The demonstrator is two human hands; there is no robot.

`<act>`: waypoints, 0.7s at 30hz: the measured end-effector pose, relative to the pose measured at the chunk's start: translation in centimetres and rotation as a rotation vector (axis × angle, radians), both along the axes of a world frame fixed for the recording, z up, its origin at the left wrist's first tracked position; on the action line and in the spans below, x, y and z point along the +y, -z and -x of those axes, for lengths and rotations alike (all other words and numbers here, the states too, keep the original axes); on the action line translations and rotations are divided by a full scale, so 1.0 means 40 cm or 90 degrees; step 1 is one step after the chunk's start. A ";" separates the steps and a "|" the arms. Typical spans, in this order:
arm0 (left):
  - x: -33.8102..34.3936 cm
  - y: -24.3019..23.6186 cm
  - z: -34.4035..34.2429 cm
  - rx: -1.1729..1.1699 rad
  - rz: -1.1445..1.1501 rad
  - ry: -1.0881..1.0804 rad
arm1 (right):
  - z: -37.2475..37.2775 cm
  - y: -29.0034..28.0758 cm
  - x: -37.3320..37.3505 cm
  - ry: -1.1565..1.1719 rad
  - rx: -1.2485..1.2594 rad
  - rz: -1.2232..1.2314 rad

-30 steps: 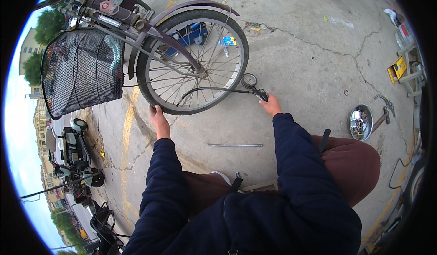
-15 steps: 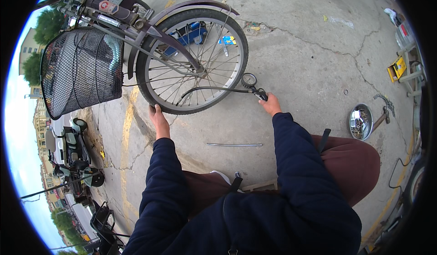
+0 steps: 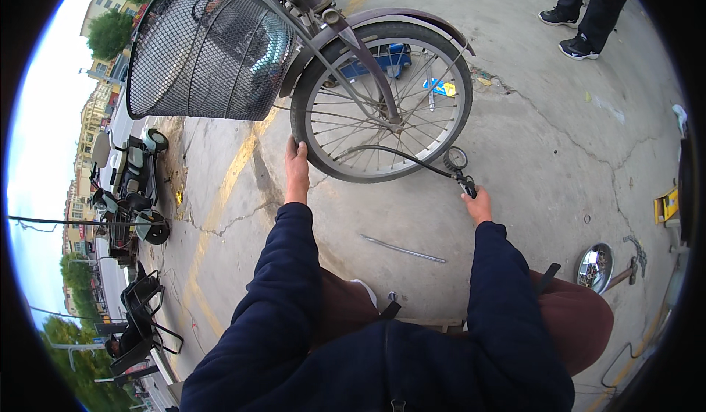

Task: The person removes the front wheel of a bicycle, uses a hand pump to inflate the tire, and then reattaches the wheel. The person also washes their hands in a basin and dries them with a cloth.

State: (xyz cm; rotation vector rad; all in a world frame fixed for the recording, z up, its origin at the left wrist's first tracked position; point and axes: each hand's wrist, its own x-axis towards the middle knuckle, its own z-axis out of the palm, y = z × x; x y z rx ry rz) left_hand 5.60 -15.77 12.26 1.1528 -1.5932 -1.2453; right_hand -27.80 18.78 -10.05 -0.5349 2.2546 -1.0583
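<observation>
My left hand (image 3: 297, 168) grips the lower left of a bicycle's front tyre (image 3: 460, 103), thumb against its side. My right hand (image 3: 479, 204) is closed on a black inflator handle (image 3: 467, 183), which carries a round gauge (image 3: 456, 159) on top. A black hose (image 3: 397, 152) runs from the handle leftward to the low part of the wheel rim, where its end is hard to make out. The wheel has thin spokes under a dull purple mudguard (image 3: 435, 22). A black wire basket (image 3: 198, 59) hangs at the bicycle's front.
A metal rod (image 3: 403, 249) lies on the concrete below. At right are a metal bowl (image 3: 594, 266), a hammer (image 3: 621, 272) and a yellow box (image 3: 665, 206). Another person's dark-trousered legs (image 3: 603, 15) stand upper right. Parked scooters (image 3: 132, 184) are at left; a blue object (image 3: 393, 57) lies behind the wheel.
The whole view has shifted, so bicycle and hands sit farther right, and more of the other person's legs shows. Both hands keep the same holds.
</observation>
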 end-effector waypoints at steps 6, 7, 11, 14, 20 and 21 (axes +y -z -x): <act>0.019 -0.009 0.046 0.043 0.009 -0.091 | 0.001 0.000 0.002 -0.001 -0.007 0.014; 0.022 -0.011 0.051 0.056 0.007 -0.096 | 0.000 -0.005 0.003 -0.011 -0.001 0.021; 0.025 -0.006 0.057 0.048 0.010 -0.118 | -0.001 -0.025 -0.005 -0.026 0.009 0.011; 0.025 0.001 0.047 0.091 0.019 -0.109 | 0.001 -0.040 -0.009 -0.027 0.016 0.004; 0.023 -0.003 0.039 0.074 0.009 -0.075 | 0.003 -0.065 -0.003 -0.004 0.010 -0.023; 0.022 -0.001 0.041 0.059 0.021 -0.085 | 0.004 -0.068 -0.002 -0.006 0.016 -0.035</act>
